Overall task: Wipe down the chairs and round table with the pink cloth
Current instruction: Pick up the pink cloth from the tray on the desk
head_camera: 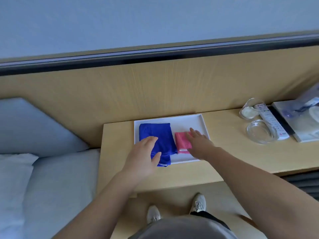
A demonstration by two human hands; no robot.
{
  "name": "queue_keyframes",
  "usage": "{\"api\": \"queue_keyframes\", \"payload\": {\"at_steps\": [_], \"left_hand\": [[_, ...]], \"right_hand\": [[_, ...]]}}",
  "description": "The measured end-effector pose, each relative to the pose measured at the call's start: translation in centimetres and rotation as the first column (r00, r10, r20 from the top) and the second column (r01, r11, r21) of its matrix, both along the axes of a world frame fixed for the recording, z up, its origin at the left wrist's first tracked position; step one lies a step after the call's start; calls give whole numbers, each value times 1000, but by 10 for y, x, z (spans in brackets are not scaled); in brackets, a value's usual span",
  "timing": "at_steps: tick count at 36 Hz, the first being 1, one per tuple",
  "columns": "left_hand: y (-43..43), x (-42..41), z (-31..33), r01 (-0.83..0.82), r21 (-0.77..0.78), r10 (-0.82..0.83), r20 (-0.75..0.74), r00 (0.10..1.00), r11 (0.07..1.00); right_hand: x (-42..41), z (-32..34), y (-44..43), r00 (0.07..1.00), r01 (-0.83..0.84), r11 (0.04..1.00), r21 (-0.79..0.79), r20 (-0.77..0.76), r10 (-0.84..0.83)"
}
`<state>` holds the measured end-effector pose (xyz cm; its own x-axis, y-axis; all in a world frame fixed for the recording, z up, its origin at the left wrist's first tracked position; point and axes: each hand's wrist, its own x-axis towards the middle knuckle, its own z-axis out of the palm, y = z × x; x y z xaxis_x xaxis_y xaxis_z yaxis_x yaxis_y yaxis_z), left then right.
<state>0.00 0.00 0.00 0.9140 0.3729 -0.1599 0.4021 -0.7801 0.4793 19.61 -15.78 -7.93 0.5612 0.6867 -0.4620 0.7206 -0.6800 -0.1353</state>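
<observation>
Both hands are out over the white tray (189, 120) on the wooden desk (224, 152). The right hand (198, 140) covers the right side of the folded pink cloth (181, 142), fingers straight and spread, nothing gripped yet. The left hand (145, 152) hovers over the blue cloth (157, 135) just to the left, fingers relaxed, holding nothing. Best play, I'd say: curl the right fingers under the pink cloth's edge, lift it whole, and leave the blue one lying.

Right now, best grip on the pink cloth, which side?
Probably pinch the pink cloth at its near edge, coming from the right with the right hand: it lies folded flat in the white tray, and the blue cloth crowds its left side.
</observation>
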Motion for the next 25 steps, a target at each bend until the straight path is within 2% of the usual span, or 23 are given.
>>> {"api": "queue_keyframes", "payload": {"at_steps": [7, 14, 17, 20, 23, 25], "left_hand": [[3, 10, -3, -32, 6, 32, 13, 999, 999], [3, 13, -3, -12, 2, 12, 18, 1000, 1000], [4, 16, -1, 2, 7, -2, 22, 1000, 1000], [7, 18, 1, 27, 0, -27, 40, 999, 1000], [8, 22, 4, 52, -30, -49, 70, 996, 998], [7, 27, 8, 76, -58, -70, 102, 992, 995]], "right_hand": [[5, -2, 5, 993, -43, 997, -58, 107, 49], [12, -6, 10, 992, 88, 996, -17, 94, -86], [14, -9, 5, 988, 132, 990, 55, 76, -136], [12, -9, -3, 979, 185, 961, 206, 50, -199], [6, 8, -8, 941, 337, 871, 358, -88, -327], [-1, 28, -9, 922, 387, 808, 444, -168, -349]]}}
